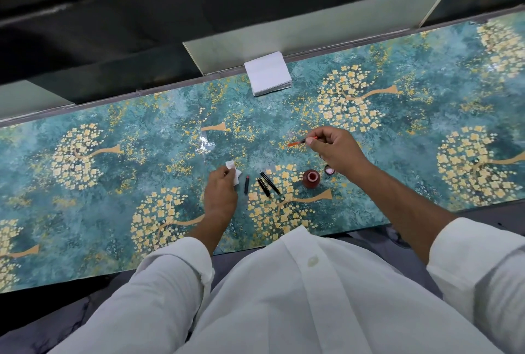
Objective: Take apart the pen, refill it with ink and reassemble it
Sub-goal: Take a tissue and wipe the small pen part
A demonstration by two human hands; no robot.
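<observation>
Right hand [338,149]: pinches red-filled ink dropper [301,142], raised above the table.
Left hand [220,191]: closed on crumpled tissue [234,173].
Pen parts [265,184]: apart on table [113,115], beside open ink bottle [311,179].
Risk: dropper drips; sleeve tips bottle.

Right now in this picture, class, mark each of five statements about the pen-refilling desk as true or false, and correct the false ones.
1. The ink bottle stands open, its cap lying beside it. True.
2. The right hand is empty. False: it holds a thin orange-red piece above the table.
3. The left hand holds a bit of white tissue. True.
4. The stack of white paper lies at the table's near edge. False: it sits at the far edge.
5. The black pen parts lie between the left hand and the bottle. True.
</observation>
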